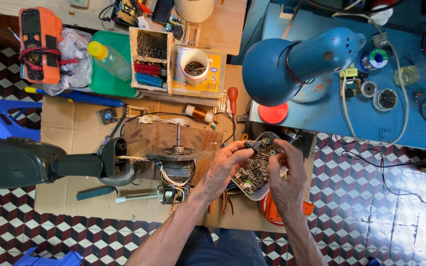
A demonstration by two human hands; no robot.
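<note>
Fan motor sits stripped on the cardboard, shaft up, wires loose, not reassembled; at its 3 o'clock we are sorting the parts tray, left hand fingers pinching a small dark part above it, right hand fingers curled, contents indeterminate.

Bare cardboard left of the motor lies open; the lamp overhangs the tray; the fan stand blocks the left.
</note>
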